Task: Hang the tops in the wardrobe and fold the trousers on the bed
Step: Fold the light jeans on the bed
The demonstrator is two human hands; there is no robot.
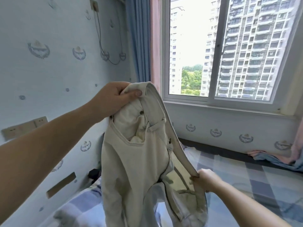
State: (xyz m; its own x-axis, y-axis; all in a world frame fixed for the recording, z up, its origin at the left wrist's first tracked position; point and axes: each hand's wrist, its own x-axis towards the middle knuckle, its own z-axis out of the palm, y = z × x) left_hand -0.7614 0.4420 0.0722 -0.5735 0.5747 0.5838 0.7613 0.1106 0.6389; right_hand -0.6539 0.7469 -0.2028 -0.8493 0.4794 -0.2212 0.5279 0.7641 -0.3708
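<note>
The trousers, cream with an open zip and belt loops, hang in mid-air at the centre of the view, above the bed. Their waistband is stretched on a slant from 11 o'clock down to 4 o'clock, and the legs trail out of view at 6 o'clock, so how far they reach cannot be told.

The left hand grips the upper end of the waistband, fingers curled over a bunch of cloth and the thumb pressed flat along it. The right hand pinches the lower end of the band, fingers closed on the edge.

This looks like the opening of the folding step: the garment is lifted and held by the waist, not yet laid flat. The next move probably calls for levelling the two hands, bringing the legs together seam to seam, then lowering the cloth onto the checked sheet. The twisted front and gaping fly may need a shake first.

Around it: the wall with sockets runs from 9 to 11 o'clock, the window sits at 1 o'clock, and curtains hang at 12. More cloth lies crumpled at 3 o'clock on the far edge of the bed. No wardrobe is in view.
</note>
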